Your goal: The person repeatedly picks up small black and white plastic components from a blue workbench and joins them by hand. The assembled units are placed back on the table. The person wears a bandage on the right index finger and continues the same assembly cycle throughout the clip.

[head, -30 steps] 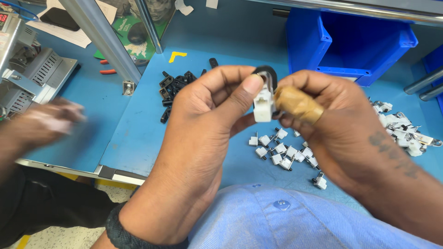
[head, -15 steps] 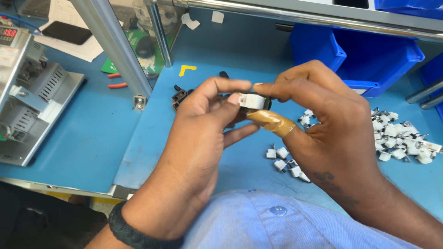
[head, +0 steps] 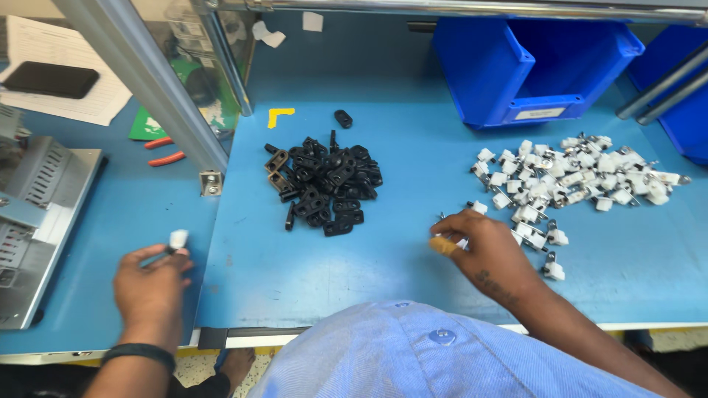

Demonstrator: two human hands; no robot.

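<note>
My left hand (head: 150, 282) is low at the left over the blue bench, pinching a small white-and-black assembled part (head: 178, 239) between thumb and fingertips. My right hand (head: 485, 251), with a tan cot on one finger, rests at the near edge of the pile of white plastic parts with metal pins (head: 571, 179), its fingers curled on a white piece that is mostly hidden. A heap of black plastic parts (head: 324, 184) lies between the two hands, further back on the mat.
Blue bins (head: 527, 63) stand at the back right. A slanted metal frame post (head: 151, 88) crosses the left. A grey metal machine (head: 33, 221) sits far left, red-handled pliers (head: 164, 151) and a black phone (head: 50, 79) behind it. A lone black part (head: 343, 118) lies by a yellow corner mark.
The hands were together at the centre holding one white-and-black piece. Now they have parted: the left carried the piece down-left, the right went to the white pile.
</note>
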